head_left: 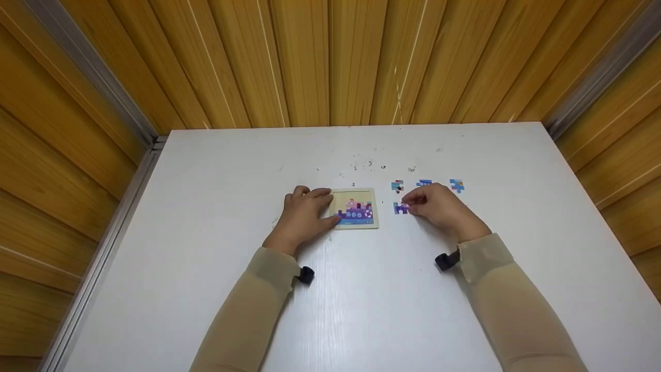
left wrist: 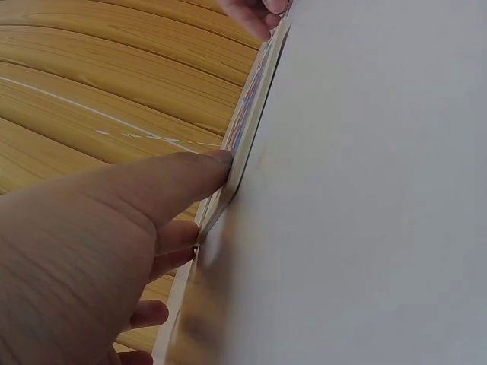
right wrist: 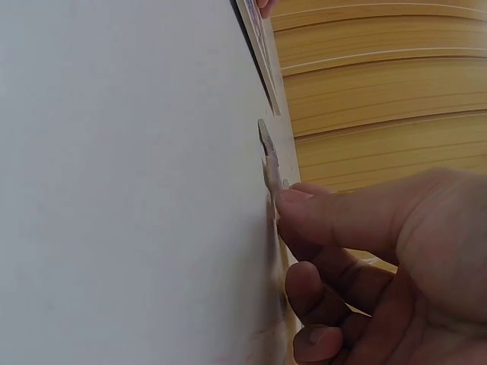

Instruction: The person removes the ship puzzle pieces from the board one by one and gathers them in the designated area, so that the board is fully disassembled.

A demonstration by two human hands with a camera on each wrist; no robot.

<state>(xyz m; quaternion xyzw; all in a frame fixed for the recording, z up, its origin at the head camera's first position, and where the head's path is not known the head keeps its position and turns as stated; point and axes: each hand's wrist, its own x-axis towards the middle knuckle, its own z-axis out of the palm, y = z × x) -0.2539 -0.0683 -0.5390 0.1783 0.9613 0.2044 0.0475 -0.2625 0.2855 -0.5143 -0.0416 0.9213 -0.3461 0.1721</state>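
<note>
In the head view a small square jigsaw puzzle tray (head_left: 376,209) with a pale rim lies on the table, its lower part filled with a purple and pink ship picture. My left hand (head_left: 304,217) holds the tray by its left side, thumb (left wrist: 205,169) on the lower rim and index finger near the upper left corner. To the right of the tray, my right hand (head_left: 439,209) pinches a purple jigsaw piece (head_left: 399,208) between thumb and fingers. Seen from the right wrist, that piece (right wrist: 269,163) is tilted up close over the tabletop.
Behind the right hand lie three loose jigsaw pieces: one multicoloured (head_left: 397,186), one blue (head_left: 424,183), partly hidden, and one light blue (head_left: 457,185). Dark specks mark the white table (head_left: 361,150) behind the tray. Yellow wood-patterned walls (head_left: 330,62) enclose the back and sides.
</note>
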